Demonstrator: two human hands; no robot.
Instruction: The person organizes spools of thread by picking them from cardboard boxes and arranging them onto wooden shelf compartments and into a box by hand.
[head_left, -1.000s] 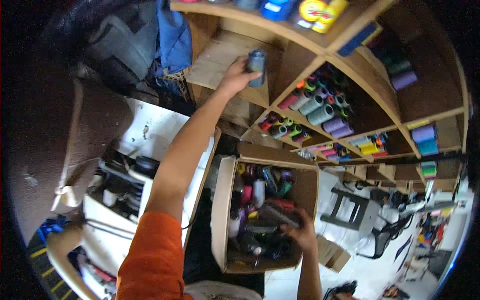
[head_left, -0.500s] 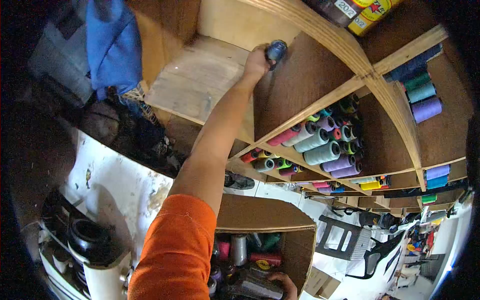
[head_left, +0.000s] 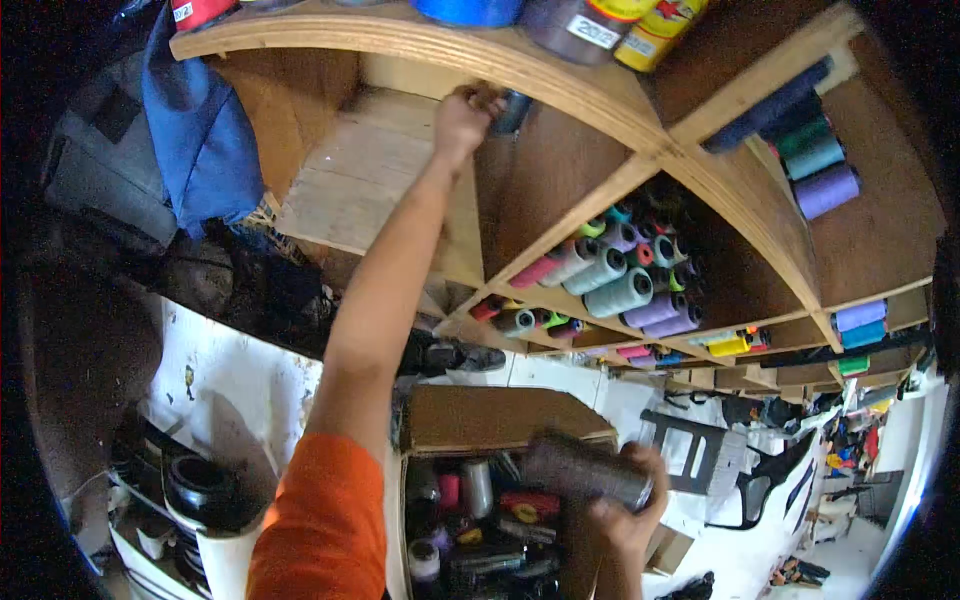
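Lifted since the earlier frame: one dark grey-brown cylindrical spool (head_left: 590,472), clasped in the right hand (head_left: 632,520) over the brown cardboard box (head_left: 500,415). Higher than the box, the left hand (head_left: 463,125), fingers curled, adjoins a dark-blue cylindrical spool (head_left: 513,112); grip cannot be determined.

We see a black-and-white machine (head_left: 190,495) toward the counter's (head_left: 225,355) near edge, blue cloth (head_left: 200,130) past the far edge, a grey stool (head_left: 715,465) on white floor (head_left: 710,545).
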